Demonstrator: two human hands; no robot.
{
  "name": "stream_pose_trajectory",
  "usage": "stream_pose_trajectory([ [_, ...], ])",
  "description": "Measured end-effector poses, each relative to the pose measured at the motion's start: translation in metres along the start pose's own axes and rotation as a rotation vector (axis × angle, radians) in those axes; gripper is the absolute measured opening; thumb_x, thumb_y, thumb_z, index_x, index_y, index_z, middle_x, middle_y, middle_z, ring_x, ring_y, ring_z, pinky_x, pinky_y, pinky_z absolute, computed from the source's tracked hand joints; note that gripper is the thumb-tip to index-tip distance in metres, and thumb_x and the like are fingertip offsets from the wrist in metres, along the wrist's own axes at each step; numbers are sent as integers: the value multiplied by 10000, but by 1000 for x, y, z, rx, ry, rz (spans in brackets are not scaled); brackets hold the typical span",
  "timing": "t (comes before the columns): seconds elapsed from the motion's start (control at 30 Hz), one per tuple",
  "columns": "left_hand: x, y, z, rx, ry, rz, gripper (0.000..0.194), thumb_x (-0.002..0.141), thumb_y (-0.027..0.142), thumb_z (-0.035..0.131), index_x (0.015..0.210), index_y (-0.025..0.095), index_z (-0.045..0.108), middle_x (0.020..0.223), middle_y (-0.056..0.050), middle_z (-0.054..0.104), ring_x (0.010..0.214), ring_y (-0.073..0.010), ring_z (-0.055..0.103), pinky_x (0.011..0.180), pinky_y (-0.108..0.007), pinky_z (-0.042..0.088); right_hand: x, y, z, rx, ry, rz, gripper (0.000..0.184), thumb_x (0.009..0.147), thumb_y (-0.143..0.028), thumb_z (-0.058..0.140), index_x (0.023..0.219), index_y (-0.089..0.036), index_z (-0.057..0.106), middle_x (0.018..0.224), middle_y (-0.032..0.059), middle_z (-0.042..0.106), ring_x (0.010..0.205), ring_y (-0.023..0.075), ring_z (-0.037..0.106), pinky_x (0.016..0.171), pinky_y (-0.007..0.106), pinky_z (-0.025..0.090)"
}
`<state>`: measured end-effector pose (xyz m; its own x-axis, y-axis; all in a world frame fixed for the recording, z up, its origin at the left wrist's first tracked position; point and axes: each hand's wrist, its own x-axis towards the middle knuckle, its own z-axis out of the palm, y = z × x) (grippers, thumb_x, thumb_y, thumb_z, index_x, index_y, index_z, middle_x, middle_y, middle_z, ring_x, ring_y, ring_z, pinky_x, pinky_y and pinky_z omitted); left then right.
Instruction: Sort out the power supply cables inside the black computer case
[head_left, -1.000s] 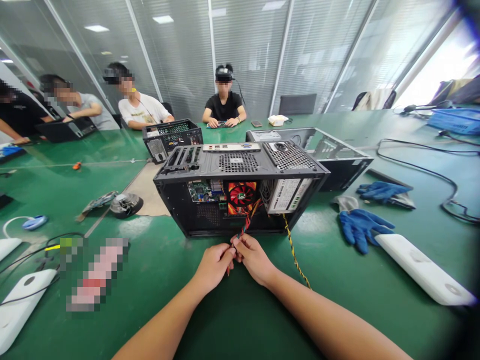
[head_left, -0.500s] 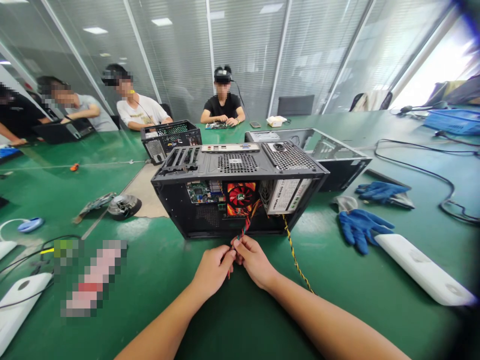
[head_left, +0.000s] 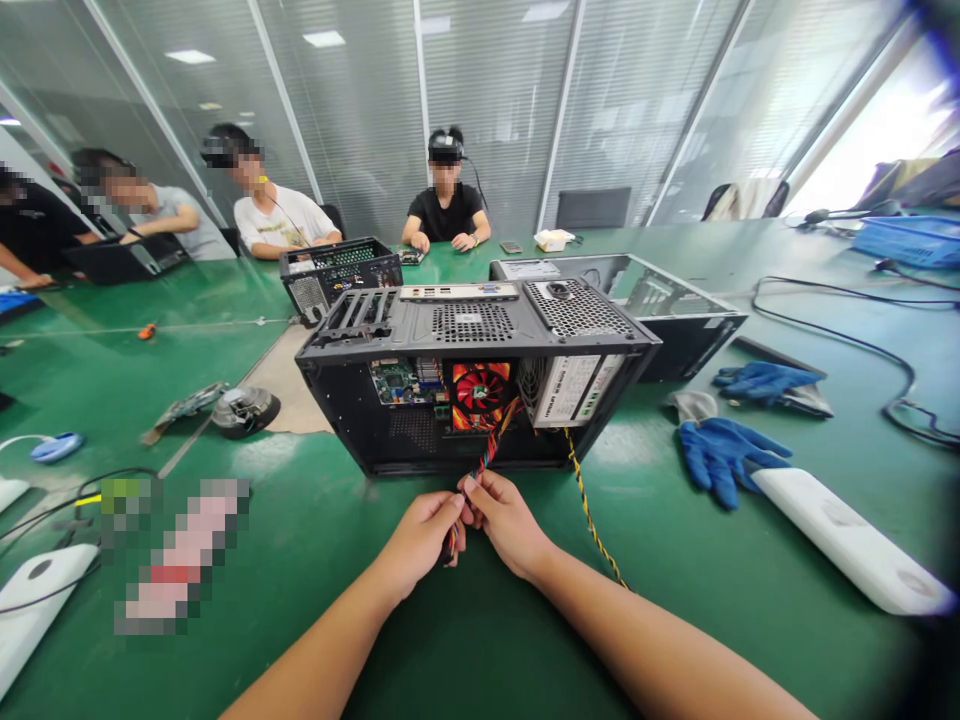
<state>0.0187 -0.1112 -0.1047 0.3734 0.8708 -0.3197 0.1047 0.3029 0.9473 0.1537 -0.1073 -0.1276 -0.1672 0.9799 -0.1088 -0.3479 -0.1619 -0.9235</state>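
A black computer case [head_left: 465, 345] lies on the green table with its open side facing me. Inside show a motherboard [head_left: 401, 382], a red CPU fan [head_left: 481, 391] and a power supply [head_left: 574, 392] with a white label. From the power supply side comes a twisted bundle of coloured cables [head_left: 489, 447]. My left hand [head_left: 426, 535] is closed around the lower part of this bundle, with loose ends hanging below its fingers. My right hand [head_left: 501, 515] pinches the bundle just above, touching the left. A yellow-black twisted cable [head_left: 581, 490] hangs beside my right forearm.
Blue gloves [head_left: 724, 455] and a white power strip [head_left: 847, 540] lie at right. A metal-and-black cooler [head_left: 245, 410] sits left, near another white strip [head_left: 45, 600]. Behind stand an open case [head_left: 341, 265] and a grey case [head_left: 675, 320]. Several people sit across the table.
The cable ends below my left hand now hang as a thicker bunch. My hands have barely moved. The person opposite has drawn their hands apart, the circuit board shifting left.
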Motion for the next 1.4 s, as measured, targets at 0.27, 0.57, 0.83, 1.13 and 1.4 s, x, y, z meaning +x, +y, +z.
stream_pose_trajectory([
  [0.27, -4, 6, 0, -116, -29, -47, 422, 804, 550, 527, 789, 130, 565, 497, 31, 514, 381, -82, 456, 395, -203, 359, -1, 1, 0, 14, -17, -28, 310, 829, -478, 596, 785, -174, 554, 550, -49, 475, 503, 92, 384, 524, 256, 287],
  [0.57, 2, -1, -3, 80, 15, 48, 400, 842, 520, 479, 740, 141, 559, 521, 26, 525, 413, -84, 486, 435, -198, 352, -2, 0, 2, -86, 35, -62, 346, 837, -495, 571, 698, -188, 493, 564, -44, 498, 486, 89, 384, 484, 246, 289],
  [0.83, -3, 6, -5, 487, 83, 222, 394, 905, 437, 408, 678, 158, 568, 541, 7, 571, 452, -101, 530, 502, -215, 399, -1, 2, 0, -76, 35, -73, 337, 830, -507, 575, 753, -182, 529, 588, -49, 476, 488, 85, 376, 477, 237, 289],
  [1.13, -1, 7, -2, -57, 20, -30, 370, 830, 503, 491, 716, 155, 541, 469, 40, 485, 374, -83, 439, 400, -199, 344, -2, -1, 1, -57, -1, -71, 336, 855, -492, 549, 719, -188, 502, 575, -42, 517, 496, 90, 387, 496, 249, 293],
  [1.4, -3, 6, -6, -219, -48, -94, 358, 802, 483, 557, 777, 127, 586, 484, 19, 515, 377, -92, 450, 383, -206, 361, -2, 1, 0, -22, -29, -70, 324, 866, -478, 543, 731, -189, 482, 555, -63, 447, 506, 87, 359, 511, 249, 272],
])
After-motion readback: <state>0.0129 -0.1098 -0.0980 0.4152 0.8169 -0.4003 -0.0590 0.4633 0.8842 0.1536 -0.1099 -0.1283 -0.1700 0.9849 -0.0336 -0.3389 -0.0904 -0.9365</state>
